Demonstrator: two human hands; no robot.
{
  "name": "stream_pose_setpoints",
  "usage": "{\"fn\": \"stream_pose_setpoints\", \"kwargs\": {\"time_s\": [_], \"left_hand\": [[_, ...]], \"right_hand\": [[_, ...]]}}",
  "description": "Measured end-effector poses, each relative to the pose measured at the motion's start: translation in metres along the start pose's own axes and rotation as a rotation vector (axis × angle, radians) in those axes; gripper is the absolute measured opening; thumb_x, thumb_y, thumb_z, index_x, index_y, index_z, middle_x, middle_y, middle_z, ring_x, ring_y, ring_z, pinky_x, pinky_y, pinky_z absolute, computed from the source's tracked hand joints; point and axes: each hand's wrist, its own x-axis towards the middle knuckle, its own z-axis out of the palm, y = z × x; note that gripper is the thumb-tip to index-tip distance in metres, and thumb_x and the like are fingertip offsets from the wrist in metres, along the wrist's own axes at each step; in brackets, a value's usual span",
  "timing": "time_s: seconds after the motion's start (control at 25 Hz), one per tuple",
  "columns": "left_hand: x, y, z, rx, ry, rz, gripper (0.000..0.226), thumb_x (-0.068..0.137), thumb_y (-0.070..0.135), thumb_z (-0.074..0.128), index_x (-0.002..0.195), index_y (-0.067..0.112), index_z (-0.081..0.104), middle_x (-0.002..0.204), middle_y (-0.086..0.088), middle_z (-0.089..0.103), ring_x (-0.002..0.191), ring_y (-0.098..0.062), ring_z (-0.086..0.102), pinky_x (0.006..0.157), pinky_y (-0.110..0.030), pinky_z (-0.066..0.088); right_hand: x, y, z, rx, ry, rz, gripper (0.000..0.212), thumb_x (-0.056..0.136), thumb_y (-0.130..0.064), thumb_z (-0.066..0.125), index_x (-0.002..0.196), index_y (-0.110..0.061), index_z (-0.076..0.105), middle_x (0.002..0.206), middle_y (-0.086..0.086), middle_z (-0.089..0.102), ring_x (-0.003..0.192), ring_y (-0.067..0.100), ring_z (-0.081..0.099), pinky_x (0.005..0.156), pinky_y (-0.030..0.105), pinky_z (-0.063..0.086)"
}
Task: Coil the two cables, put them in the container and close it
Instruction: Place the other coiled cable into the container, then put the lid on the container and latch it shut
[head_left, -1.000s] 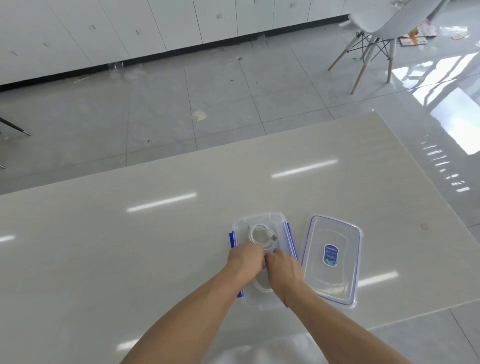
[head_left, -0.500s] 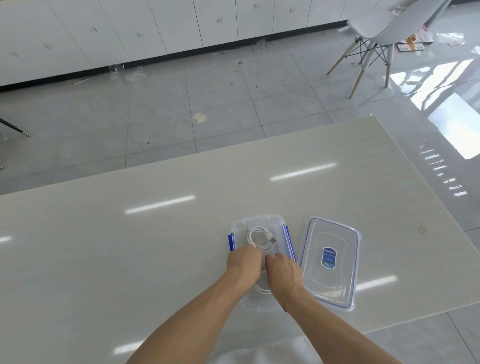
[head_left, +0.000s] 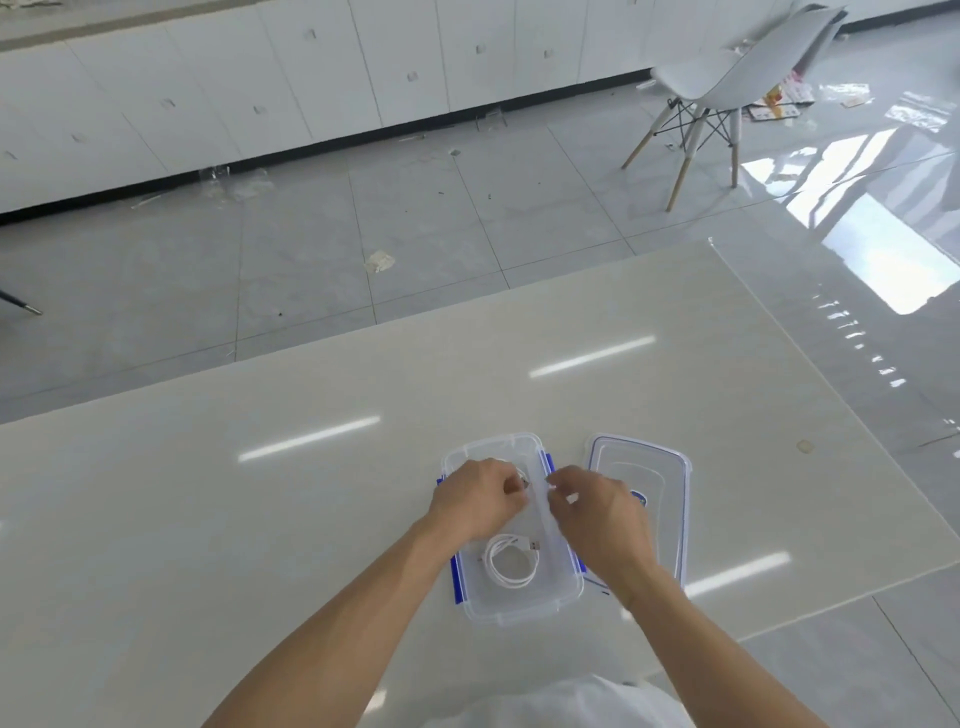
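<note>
The table (head_left: 311, 519) is bearing the open container (head_left: 519, 605), the lid (head_left: 660, 467) lying just beside it. Both hands have been shifted to its far end, uncovering one coiled cable (head_left: 511, 561). The second cable (head_left: 521, 475) is being pinched by the left hand (head_left: 480, 499); the right hand (head_left: 597, 512) is loosely curled, empty. Lidding is judged imminent.

1. Single head-worn wide-angle view, looking forward and steeply down onto the tabletop (head_left: 218, 519).
2. Tabletop fills the near field; tiled floor (head_left: 415, 218) and chair (head_left: 727, 78) recede toward 12 to 1 o'clock.
</note>
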Motion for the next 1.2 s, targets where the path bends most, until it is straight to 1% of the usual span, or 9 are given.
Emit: {"fn": "stream_pose_setpoints", "kwargs": {"time_s": [0.08,0.16,0.36,0.48,0.56,0.68,0.88,1.08,1.2], "left_hand": [[0.003,0.012,0.001,-0.107,-0.042,0.051,0.017,0.089,0.034,0.061,0.094,0.022,0.071,0.101,0.007,0.073,0.094,-0.016,0.066,0.083,-0.033,0.054],[0.008,0.027,0.006,-0.115,-0.079,0.095,0.018,0.089,0.034,0.062,0.098,0.021,0.071,0.104,0.006,0.072,0.097,-0.016,0.066,0.087,-0.034,0.054],[0.03,0.066,0.023,0.031,-0.054,0.222,0.026,0.088,0.033,0.06,0.109,0.02,0.069,0.114,-0.001,0.067,0.106,-0.022,0.063,0.091,-0.036,0.052],[0.045,0.089,0.04,0.477,0.025,0.311,0.026,0.09,0.029,0.054,0.109,0.017,0.068,0.113,-0.005,0.068,0.109,-0.027,0.06,0.093,-0.042,0.04],[0.05,0.099,0.048,0.741,0.007,0.272,0.02,0.089,0.025,0.052,0.101,0.02,0.068,0.108,-0.005,0.07,0.109,-0.026,0.056,0.097,-0.046,0.031],[0.059,0.1,0.058,0.857,-0.103,0.165,0.019,0.09,0.025,0.053,0.099,0.022,0.069,0.106,-0.003,0.073,0.112,-0.026,0.055,0.107,-0.053,0.022],[0.06,0.095,0.071,0.815,-0.131,0.15,0.014,0.079,0.012,0.054,0.084,0.022,0.061,0.099,-0.004,0.073,0.115,-0.027,0.05,0.112,-0.058,0.012],[0.061,0.089,0.089,0.683,-0.074,0.137,0.033,0.08,0.017,0.057,0.112,0.009,0.061,0.108,-0.005,0.067,0.113,-0.028,0.055,0.115,-0.06,0.009],[0.063,0.091,0.091,0.595,-0.056,0.118,0.04,0.079,0.024,0.061,0.116,0.009,0.056,0.114,-0.008,0.064,0.113,-0.03,0.057,0.116,-0.06,0.007]], "right_hand": [[0.001,0.026,-0.015,0.041,0.066,0.078,0.026,0.092,-0.03,0.056,0.113,-0.033,0.071,0.109,-0.011,0.073,0.094,0.018,0.069,0.073,0.029,0.052],[0.0,0.057,-0.022,-0.011,0.098,0.145,0.026,0.093,-0.03,0.058,0.116,-0.033,0.07,0.12,-0.008,0.069,0.107,0.019,0.063,0.074,0.027,0.045],[-0.015,0.125,-0.024,-0.067,-0.003,0.372,0.051,0.092,-0.036,0.057,0.142,-0.026,0.051,0.145,0.0,0.053,0.13,0.026,0.047,0.097,0.038,0.045],[-0.023,0.145,-0.019,0.017,-0.058,0.469,0.058,0.09,-0.035,0.058,0.145,-0.02,0.045,0.146,0.003,0.049,0.127,0.027,0.053,0.091,0.037,0.047],[-0.026,0.15,-0.016,-0.007,-0.076,0.474,0.051,0.089,-0.033,0.057,0.136,-0.015,0.05,0.14,0.005,0.051,0.121,0.028,0.055,0.081,0.034,0.044],[-0.025,0.149,-0.014,-0.024,-0.125,0.466,0.04,0.088,-0.031,0.057,0.125,-0.016,0.055,0.131,0.007,0.052,0.115,0.03,0.056,0.077,0.033,0.045],[-0.016,0.141,-0.011,0.028,-0.169,0.466,0.029,0.086,-0.026,0.057,0.112,-0.013,0.055,0.119,0.008,0.049,0.104,0.032,0.059,0.08,0.036,0.052],[-0.004,0.139,-0.01,0.299,-0.117,0.549,0.027,0.083,-0.023,0.063,0.108,-0.012,0.062,0.114,0.008,0.053,0.094,0.024,0.058,0.077,0.032,0.046],[0.002,0.146,-0.011,0.545,-0.03,0.592,0.026,0.08,-0.01,0.066,0.106,-0.01,0.068,0.112,0.016,0.065,0.099,0.029,0.064,0.084,0.035,0.053]]}}
